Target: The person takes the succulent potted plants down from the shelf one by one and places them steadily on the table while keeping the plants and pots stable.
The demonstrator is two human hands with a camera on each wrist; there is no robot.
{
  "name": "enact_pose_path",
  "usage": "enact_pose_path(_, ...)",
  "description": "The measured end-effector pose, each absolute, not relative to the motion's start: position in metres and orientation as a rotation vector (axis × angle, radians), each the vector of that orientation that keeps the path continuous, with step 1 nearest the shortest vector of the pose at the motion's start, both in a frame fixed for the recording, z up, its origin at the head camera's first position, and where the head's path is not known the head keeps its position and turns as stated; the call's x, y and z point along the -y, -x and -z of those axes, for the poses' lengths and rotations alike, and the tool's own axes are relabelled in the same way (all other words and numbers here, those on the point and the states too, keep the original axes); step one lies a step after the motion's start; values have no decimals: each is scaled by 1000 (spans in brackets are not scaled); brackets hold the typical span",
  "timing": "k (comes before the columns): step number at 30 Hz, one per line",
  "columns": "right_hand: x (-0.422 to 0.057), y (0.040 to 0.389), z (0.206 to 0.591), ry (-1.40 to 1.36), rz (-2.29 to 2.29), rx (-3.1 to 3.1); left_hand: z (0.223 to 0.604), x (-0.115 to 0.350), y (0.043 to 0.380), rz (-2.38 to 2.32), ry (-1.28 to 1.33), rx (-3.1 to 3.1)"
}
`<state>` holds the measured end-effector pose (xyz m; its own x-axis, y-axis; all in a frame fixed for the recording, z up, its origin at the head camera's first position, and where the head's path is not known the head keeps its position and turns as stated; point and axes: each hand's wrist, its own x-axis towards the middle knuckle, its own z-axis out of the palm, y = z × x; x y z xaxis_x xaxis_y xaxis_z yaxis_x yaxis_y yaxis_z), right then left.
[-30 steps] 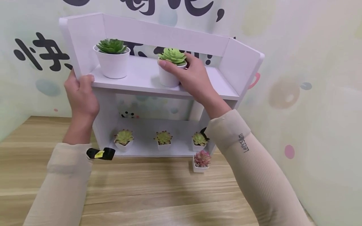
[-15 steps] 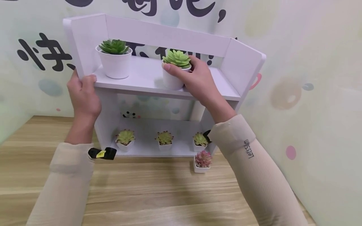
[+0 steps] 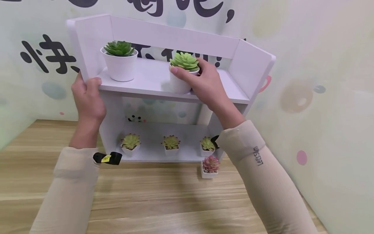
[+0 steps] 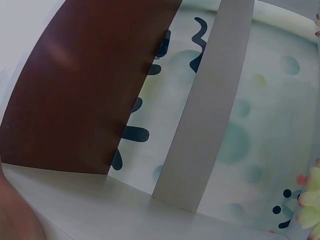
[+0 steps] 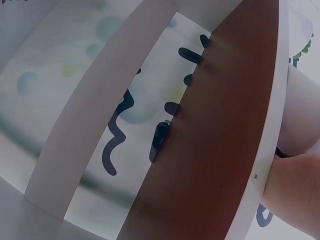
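Observation:
A white two-tier shelf (image 3: pixel 147 89) stands against the wall. My left hand (image 3: pixel 89 97) grips its left side panel, thumb over the front edge of the upper board. On that board, my right hand (image 3: pixel 205 83) holds a white round pot (image 3: pixel 179 83) with a light green succulent (image 3: pixel 184 61), thumb at the front of the rim; the other fingers are mostly hidden behind it. To the left on the same board is another white pot (image 3: pixel 121 66) with a dark green succulent (image 3: pixel 119 48). In the right wrist view, part of my right hand (image 5: pixel 295 192) shows beside the board's edge.
Three small potted succulents stand on the lower board: a left one (image 3: pixel 130 143), a middle one (image 3: pixel 171 143) and a right one (image 3: pixel 207 145). A pink succulent (image 3: pixel 210 165) in a square white pot stands on the wooden table (image 3: pixel 152 198) before the shelf's right end.
My right hand has shifted the light green succulent's pot slightly right and toward the front edge, then stays nearly still. My left hand keeps its grip on the side panel.

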<state>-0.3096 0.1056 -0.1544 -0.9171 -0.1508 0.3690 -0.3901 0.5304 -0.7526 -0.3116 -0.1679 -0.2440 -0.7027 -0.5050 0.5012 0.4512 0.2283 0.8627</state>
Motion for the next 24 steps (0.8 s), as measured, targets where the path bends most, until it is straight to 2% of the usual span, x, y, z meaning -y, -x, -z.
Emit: enact_pose_path(24, -118, 300, 155, -485, -1331, 2506, 243, 167, 312, 1566, -69, 1749)
